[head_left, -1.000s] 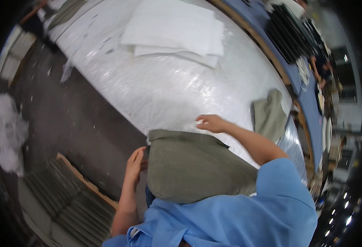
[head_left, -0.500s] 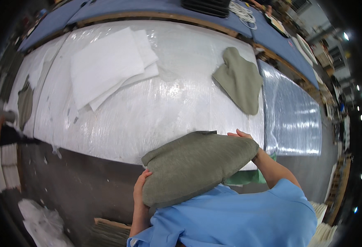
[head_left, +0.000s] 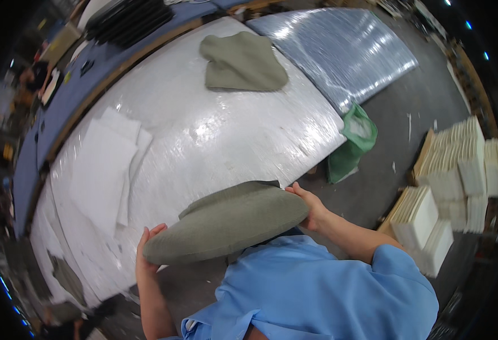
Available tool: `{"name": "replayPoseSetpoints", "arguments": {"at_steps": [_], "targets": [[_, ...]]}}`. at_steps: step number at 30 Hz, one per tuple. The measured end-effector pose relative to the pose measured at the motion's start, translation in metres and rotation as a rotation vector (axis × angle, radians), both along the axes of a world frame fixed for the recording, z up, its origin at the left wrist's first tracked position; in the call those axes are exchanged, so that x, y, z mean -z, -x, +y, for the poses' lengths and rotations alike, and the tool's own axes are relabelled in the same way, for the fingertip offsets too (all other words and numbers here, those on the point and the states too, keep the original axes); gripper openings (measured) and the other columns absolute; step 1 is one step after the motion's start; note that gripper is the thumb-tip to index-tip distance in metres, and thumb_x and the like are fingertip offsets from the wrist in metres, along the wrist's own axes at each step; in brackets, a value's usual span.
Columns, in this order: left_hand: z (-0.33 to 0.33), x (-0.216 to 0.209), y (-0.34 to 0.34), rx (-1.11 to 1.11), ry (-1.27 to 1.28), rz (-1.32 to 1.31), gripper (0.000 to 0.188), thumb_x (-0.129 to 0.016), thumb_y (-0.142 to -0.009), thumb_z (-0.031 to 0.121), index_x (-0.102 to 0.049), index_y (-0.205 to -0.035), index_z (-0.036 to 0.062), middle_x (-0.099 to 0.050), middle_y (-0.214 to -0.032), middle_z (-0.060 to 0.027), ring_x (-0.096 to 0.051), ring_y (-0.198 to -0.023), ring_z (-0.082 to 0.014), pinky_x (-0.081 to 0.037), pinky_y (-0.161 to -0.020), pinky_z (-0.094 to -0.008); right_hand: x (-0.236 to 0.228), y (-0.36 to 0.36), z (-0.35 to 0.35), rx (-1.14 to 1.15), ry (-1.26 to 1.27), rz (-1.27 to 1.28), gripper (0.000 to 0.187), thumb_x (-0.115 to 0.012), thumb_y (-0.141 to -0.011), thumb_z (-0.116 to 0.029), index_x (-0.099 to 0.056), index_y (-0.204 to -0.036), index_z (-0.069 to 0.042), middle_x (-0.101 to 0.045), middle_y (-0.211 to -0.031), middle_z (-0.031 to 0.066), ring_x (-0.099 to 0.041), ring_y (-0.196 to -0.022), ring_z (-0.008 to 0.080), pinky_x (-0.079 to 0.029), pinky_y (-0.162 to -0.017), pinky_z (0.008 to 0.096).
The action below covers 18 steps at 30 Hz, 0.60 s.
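A plump grey-green fabric cushion (head_left: 226,226) is held in front of my blue shirt, at the near edge of the film-wrapped table (head_left: 203,136). My left hand (head_left: 148,249) presses its left end, fingers curled on the cloth. My right hand (head_left: 307,207) grips the right end, thumb side up. Along the cushion's far edge runs a loose flap of the same cloth. Part of each hand's fingers is hidden by the cushion. On the far part of the table lies a flat piece of grey-green fabric (head_left: 243,63).
White sheets (head_left: 103,175) lie on the table's left side. A blue film-wrapped surface (head_left: 336,51) adjoins at the far right, with a green bag (head_left: 352,147) hanging at the corner. Stacked white panels (head_left: 458,158) stand on the right. Another person (head_left: 38,76) is at the far left.
My view has swung to the right, bringing the stacked panels and floor into sight. Both hands still hold the cushion, which now shows more edge-on and further left in the picture.
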<state>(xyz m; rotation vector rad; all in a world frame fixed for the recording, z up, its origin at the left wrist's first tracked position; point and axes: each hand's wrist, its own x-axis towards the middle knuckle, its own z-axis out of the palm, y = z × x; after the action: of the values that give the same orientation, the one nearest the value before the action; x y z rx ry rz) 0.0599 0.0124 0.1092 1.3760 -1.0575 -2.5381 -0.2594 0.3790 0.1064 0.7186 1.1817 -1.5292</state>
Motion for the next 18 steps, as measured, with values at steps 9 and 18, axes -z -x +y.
{"name": "replayPoseSetpoints", "arguments": {"at_steps": [9,18], "targets": [[0.099,-0.145,0.19,1.444,1.219,-0.012,0.087,-0.081,-0.082,0.042,-0.045,-0.148,-0.0031,-0.058,-0.14,-0.0255,-0.058,-0.129,-0.0381,-0.045,-0.109,-0.0447,0.047,0.016,0.058,-0.044,0.208,0.059,0.051,-0.043,-0.107,-0.055,-0.052,-0.145,-0.022,-0.063,-0.112,0.0116,-0.07,-0.091,0.0245,-0.057,-0.076,0.0406],[0.2,-0.134,0.31,1.648,1.147,0.007,0.096,-0.087,-0.075,0.028,-0.037,-0.152,-0.0012,-0.052,-0.144,-0.0283,-0.056,-0.131,-0.0426,-0.048,-0.106,-0.0448,0.169,0.023,0.091,-0.052,0.008,-0.005,0.034,-0.067,-0.097,-0.015,-0.056,-0.128,-0.012,-0.066,-0.109,0.0082,-0.065,-0.089,0.0194,-0.056,-0.073,0.0385]]}}
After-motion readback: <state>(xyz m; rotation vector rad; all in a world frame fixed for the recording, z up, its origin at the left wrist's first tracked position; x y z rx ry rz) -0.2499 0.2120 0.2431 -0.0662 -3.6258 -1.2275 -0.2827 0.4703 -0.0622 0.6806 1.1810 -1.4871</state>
